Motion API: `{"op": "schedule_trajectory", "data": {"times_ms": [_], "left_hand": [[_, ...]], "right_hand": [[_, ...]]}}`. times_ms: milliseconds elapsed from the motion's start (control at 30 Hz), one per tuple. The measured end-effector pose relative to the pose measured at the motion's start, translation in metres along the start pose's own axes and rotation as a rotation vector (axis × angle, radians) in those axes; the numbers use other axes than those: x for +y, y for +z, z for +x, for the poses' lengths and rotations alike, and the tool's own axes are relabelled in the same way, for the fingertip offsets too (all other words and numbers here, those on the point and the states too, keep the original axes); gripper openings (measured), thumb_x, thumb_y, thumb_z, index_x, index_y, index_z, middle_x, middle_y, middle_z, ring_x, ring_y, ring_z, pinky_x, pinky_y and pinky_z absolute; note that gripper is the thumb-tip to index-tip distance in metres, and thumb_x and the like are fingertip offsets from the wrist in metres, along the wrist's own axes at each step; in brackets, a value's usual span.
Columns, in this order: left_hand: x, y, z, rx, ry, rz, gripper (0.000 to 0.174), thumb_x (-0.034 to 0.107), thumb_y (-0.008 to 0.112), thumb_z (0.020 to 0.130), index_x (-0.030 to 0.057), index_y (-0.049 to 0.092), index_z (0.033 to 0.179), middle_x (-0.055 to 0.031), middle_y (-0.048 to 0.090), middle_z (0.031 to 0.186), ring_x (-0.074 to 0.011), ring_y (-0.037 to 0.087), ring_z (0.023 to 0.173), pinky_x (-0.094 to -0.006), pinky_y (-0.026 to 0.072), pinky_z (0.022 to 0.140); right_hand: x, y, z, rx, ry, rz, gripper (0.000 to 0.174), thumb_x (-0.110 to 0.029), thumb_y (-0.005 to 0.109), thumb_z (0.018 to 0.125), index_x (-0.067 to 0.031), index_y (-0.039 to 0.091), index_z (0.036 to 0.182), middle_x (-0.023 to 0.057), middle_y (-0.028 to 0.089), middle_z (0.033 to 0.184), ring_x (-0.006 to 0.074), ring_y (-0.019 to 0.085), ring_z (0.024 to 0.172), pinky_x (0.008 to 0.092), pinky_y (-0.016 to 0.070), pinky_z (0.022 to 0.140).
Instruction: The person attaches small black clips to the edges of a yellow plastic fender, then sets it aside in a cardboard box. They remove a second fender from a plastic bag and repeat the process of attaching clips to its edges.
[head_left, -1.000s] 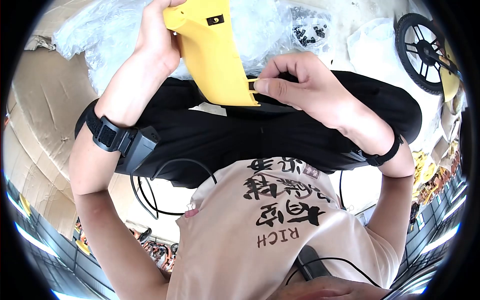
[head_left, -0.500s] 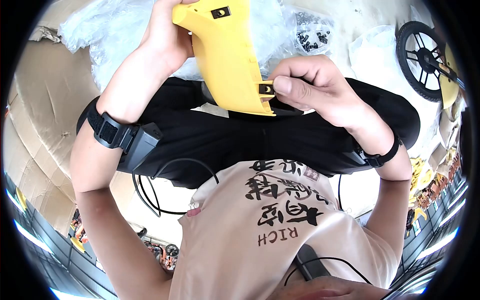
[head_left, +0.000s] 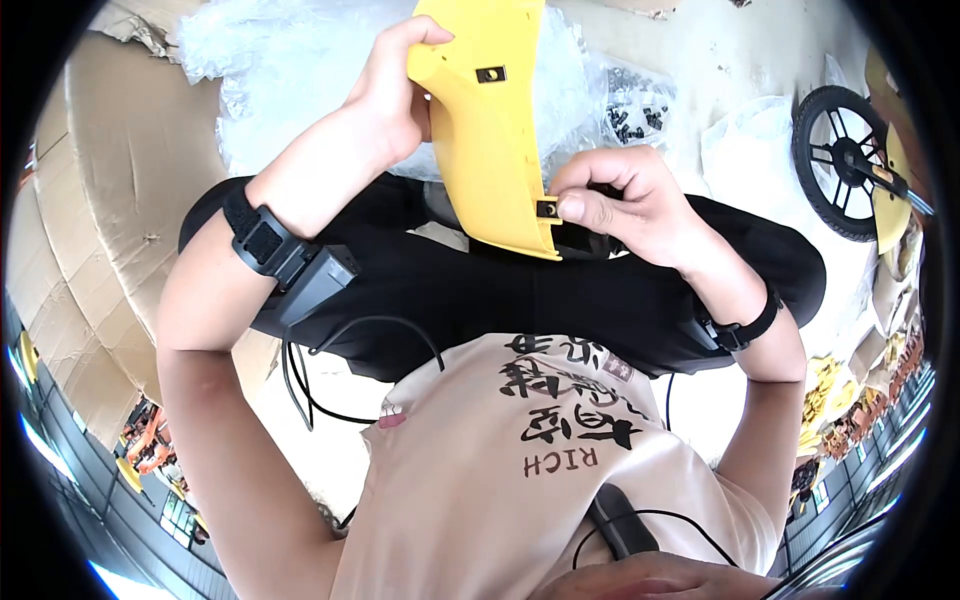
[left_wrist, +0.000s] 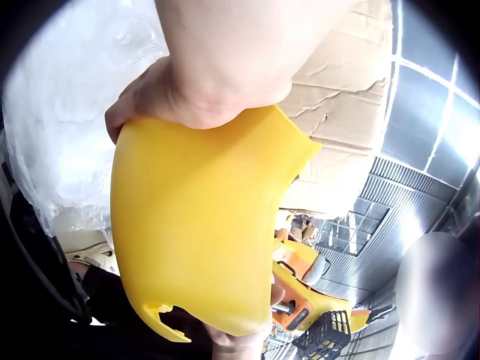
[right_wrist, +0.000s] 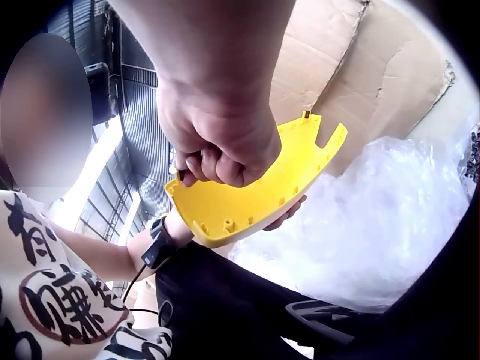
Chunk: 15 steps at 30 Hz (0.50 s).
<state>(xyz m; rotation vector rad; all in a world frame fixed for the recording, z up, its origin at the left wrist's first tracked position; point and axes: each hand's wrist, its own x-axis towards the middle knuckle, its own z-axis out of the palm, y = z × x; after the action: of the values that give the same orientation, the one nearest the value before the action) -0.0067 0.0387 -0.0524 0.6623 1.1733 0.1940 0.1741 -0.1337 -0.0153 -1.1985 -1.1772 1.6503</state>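
A curved yellow plastic shell [head_left: 487, 140] is held above the person's lap. The left hand [head_left: 396, 85] grips its upper left edge, and in the left wrist view the left hand [left_wrist: 176, 97] lies over the shell's edge. A black clip [head_left: 491, 74] sits on the shell's upper part. At the lower right edge is a second black clip [head_left: 547, 209], pinched between thumb and fingers of the right hand [head_left: 635, 205]. The right wrist view shows the ribbed inside of the shell [right_wrist: 217, 210], with the right hand [right_wrist: 217, 139] curled at its edge.
Clear plastic wrap [head_left: 300, 80] lies beyond the knees, beside a bag of small black parts [head_left: 637, 115]. A black-tyred wheel [head_left: 842, 163] is at the far right. Cardboard [head_left: 140, 200] covers the left side. Black cables [head_left: 300, 385] hang near the left forearm.
The shell and both hands have shifted right and lower in the head view. The left hand still grips the shell, and the right fingers stay at the edge clip.
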Motion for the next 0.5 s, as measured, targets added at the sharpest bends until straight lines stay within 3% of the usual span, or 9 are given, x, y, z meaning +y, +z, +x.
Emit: {"op": "schedule_trajectory", "data": {"times_ms": [133, 200, 233, 333, 400, 467, 500], "left_hand": [[-0.001, -0.005, 0.004, -0.103, -0.035, -0.172, 0.056, 0.042, 0.054, 0.078, 0.0036, 0.058, 0.12, -0.0147, 0.061, 0.118, -0.0292, 0.056, 0.11, -0.0461, 0.0432, 0.091], [0.006, 0.011, -0.018, -0.055, 0.022, -0.275, 0.056, 0.037, 0.054, 0.077, 0.003, 0.056, 0.122, -0.0165, 0.06, 0.123, -0.0317, 0.054, 0.113, -0.0447, 0.0419, 0.095], [0.005, 0.012, -0.024, -0.043, 0.009, -0.306, 0.054, 0.033, 0.06, 0.073, 0.0062, 0.057, 0.119, -0.0116, 0.062, 0.115, -0.0282, 0.057, 0.106, -0.0445, 0.0442, 0.092], [-0.005, 0.01, -0.035, -0.17, -0.015, -0.308, 0.052, 0.035, 0.057, 0.074, 0.007, 0.058, 0.118, -0.012, 0.063, 0.113, -0.0267, 0.058, 0.106, -0.0445, 0.0481, 0.083], [-0.005, 0.007, -0.053, -0.104, -0.057, -0.267, 0.052, 0.038, 0.054, 0.076, 0.0074, 0.058, 0.118, -0.0124, 0.062, 0.115, -0.0269, 0.057, 0.107, -0.047, 0.0484, 0.08], [-0.004, -0.008, -0.064, -0.038, -0.09, -0.218, 0.056, 0.041, 0.052, 0.078, 0.0078, 0.055, 0.123, -0.0123, 0.06, 0.118, -0.0277, 0.057, 0.108, -0.0491, 0.0467, 0.084], [-0.001, -0.014, -0.079, -0.052, -0.061, -0.23, 0.058, 0.041, 0.051, 0.079, 0.008, 0.053, 0.126, -0.0123, 0.06, 0.119, -0.0282, 0.056, 0.109, -0.0503, 0.0454, 0.087]], "right_hand": [[-0.014, -0.008, -0.004, 0.045, 0.093, -0.028, 0.018, -0.016, 0.066, 0.094, 0.0023, 0.067, 0.091, 0.0015, 0.066, 0.078, 0.0049, 0.055, 0.073, 0.0227, 0.0461, 0.067], [-0.009, -0.008, -0.007, 0.086, -0.022, -0.102, 0.016, -0.014, 0.068, 0.091, 0.0015, 0.066, 0.087, 0.002, 0.065, 0.075, 0.0068, 0.055, 0.07, 0.0234, 0.0454, 0.065], [-0.006, -0.009, -0.009, 0.047, 0.004, -0.107, 0.015, -0.013, 0.07, 0.089, 0.0014, 0.066, 0.085, 0.0027, 0.066, 0.074, 0.0075, 0.057, 0.069, 0.024, 0.046, 0.064], [-0.016, 0.0, -0.012, -0.006, -0.068, -0.148, 0.015, -0.011, 0.077, 0.083, 0.0005, 0.068, 0.085, 0.0025, 0.066, 0.073, 0.0097, 0.06, 0.067, 0.0246, 0.0465, 0.064], [-0.019, -0.006, -0.014, -0.019, -0.113, -0.158, 0.019, -0.016, 0.075, 0.086, 0.0012, 0.068, 0.087, 0.0022, 0.062, 0.068, 0.0083, 0.055, 0.062, 0.022, 0.0414, 0.058], [-0.031, -0.017, -0.022, 0.084, 0.072, 0.306, 0.024, -0.022, 0.066, 0.094, 0.0011, 0.063, 0.09, -0.0004, 0.05, 0.06, 0.0059, 0.044, 0.054, 0.0201, 0.0319, 0.05], [-0.038, -0.023, -0.021, 0.161, -0.004, 0.361, 0.025, -0.024, 0.06, 0.097, 0.0007, 0.06, 0.092, -0.0021, 0.044, 0.06, 0.005, 0.038, 0.053, 0.0199, 0.0277, 0.048]]}}
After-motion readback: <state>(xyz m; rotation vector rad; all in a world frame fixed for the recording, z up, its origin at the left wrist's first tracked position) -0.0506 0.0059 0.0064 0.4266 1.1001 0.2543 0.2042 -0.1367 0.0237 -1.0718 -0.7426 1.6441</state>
